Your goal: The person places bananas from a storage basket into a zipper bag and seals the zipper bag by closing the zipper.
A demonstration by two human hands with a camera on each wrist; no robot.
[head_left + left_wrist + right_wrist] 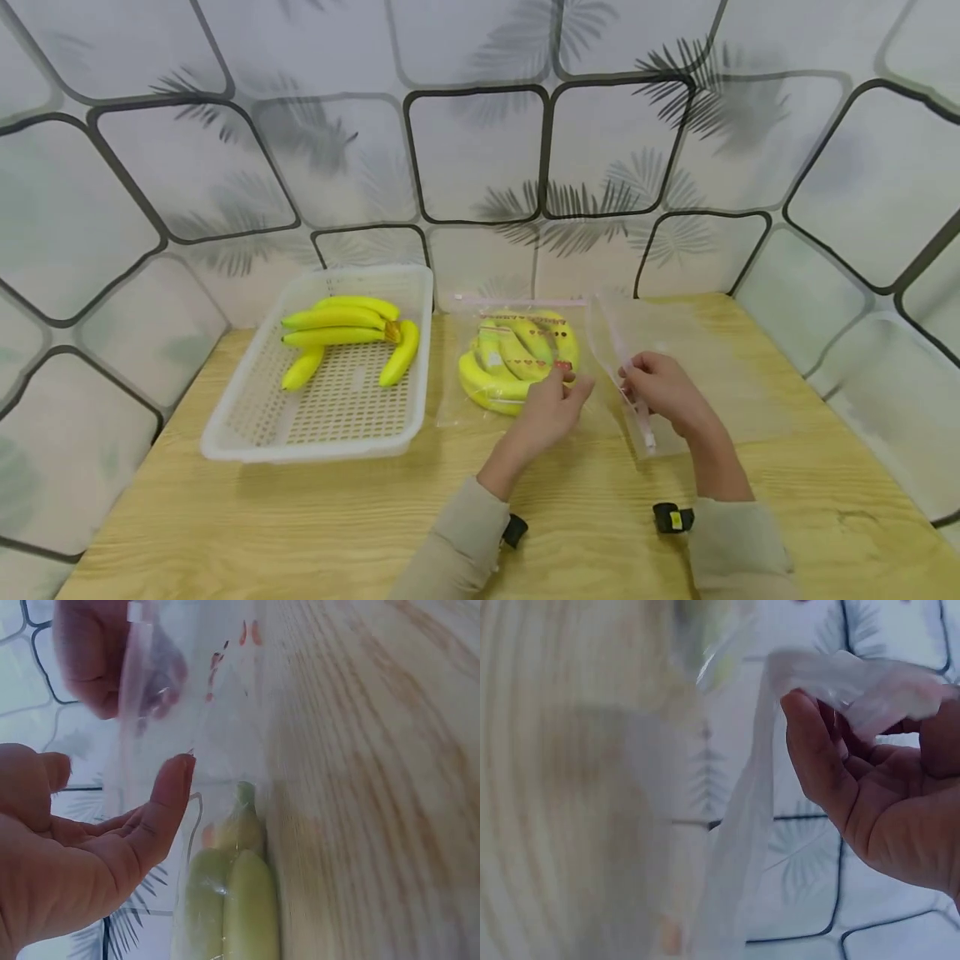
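A clear zip bag (453, 400) with yellow bananas (487, 379) inside lies flat on the table, its zip edge at the back. Over that bag's front right part is my left hand (551, 408), fingers loosely extended; the left wrist view shows nothing gripped in it. To the right is a second zip bag (720, 375), flat-looking and without visible contents. My right hand (667, 392) pinches this bag's pink zip edge, lifting it somewhat, with the white slider (649, 439) at its near end. Crumpled film (832, 682) passes over the right fingers in the right wrist view.
A white plastic basket (213, 437) stands on the left, holding a bunch of bananas (337, 325) and loose ones. The wooden table (315, 533) meets patterned fabric walls (472, 158) at the back and sides.
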